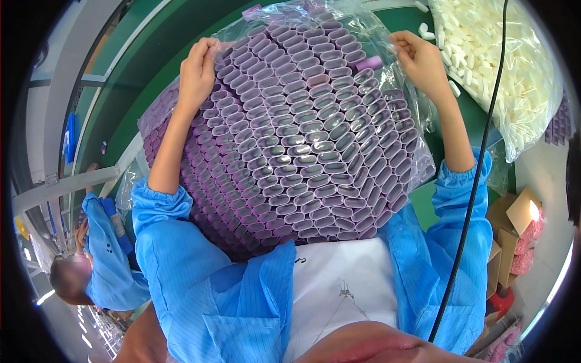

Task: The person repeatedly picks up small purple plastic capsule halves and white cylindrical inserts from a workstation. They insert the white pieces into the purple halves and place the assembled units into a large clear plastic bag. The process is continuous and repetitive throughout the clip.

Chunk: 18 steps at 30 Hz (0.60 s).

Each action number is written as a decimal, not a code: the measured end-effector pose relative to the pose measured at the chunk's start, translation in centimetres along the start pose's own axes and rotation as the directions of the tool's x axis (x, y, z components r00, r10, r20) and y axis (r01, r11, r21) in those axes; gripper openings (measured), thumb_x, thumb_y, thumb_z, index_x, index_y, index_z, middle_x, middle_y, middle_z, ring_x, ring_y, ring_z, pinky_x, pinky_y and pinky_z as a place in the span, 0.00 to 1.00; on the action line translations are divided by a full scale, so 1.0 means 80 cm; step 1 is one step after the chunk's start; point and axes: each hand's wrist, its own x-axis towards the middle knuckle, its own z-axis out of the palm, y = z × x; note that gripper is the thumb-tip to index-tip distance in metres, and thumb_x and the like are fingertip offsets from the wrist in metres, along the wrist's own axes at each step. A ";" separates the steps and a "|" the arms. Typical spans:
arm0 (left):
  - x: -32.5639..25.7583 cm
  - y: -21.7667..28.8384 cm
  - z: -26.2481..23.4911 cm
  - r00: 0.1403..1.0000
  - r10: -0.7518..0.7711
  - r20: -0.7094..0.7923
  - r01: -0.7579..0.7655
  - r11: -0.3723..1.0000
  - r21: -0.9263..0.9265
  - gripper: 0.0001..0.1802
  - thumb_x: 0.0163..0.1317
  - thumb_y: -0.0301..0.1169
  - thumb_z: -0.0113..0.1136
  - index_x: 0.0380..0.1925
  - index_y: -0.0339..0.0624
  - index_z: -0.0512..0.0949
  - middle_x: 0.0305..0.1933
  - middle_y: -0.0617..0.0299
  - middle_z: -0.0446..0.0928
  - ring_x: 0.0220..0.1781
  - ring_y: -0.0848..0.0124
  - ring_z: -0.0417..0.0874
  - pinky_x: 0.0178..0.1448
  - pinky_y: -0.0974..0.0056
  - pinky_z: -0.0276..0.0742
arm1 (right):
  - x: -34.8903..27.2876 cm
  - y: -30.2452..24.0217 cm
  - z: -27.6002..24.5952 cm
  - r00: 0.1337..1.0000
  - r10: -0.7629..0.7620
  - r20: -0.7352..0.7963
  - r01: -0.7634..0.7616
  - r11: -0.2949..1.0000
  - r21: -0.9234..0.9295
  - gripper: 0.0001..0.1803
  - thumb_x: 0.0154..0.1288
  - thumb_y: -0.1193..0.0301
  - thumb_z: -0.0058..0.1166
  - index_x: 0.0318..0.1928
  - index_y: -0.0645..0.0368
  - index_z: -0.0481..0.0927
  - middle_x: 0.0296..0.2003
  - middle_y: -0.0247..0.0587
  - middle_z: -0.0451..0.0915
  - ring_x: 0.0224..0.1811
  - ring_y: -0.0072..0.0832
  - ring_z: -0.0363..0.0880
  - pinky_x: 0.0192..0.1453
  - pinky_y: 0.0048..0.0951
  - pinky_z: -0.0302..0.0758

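A large block of purple oval tubes [296, 139] stands in front of my chest, packed in tight rows with the hollow ends facing me. A clear plastic bag [378, 36] lies around and over it, loose and crumpled at the far side. My left hand [198, 75] is closed on the bag's edge at the far left corner of the block. At the far right, my right hand [422, 63] pinches the bag's other edge between thumb and fingers. One purple piece [369, 63] lies sideways on top near the far right.
On the right, a clear bag of white oblong pieces [484, 54] rests on the green table [163, 78], some pieces spilled beside it. A black cable [484, 145] hangs across the right side. Cardboard boxes [505, 242] stand lower right. A co-worker in blue [115, 260] sits at left.
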 end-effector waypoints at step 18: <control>0.108 0.240 0.158 0.577 0.181 0.796 -0.451 0.884 0.126 0.15 0.52 0.37 0.68 0.31 0.35 0.81 0.32 0.51 0.82 0.39 0.58 0.81 0.46 0.59 0.76 | -0.045 0.020 -0.093 0.984 0.161 -0.079 -0.178 0.838 -0.516 0.08 0.59 0.70 0.56 0.34 0.63 0.82 0.29 0.52 0.82 0.34 0.48 0.82 0.41 0.42 0.77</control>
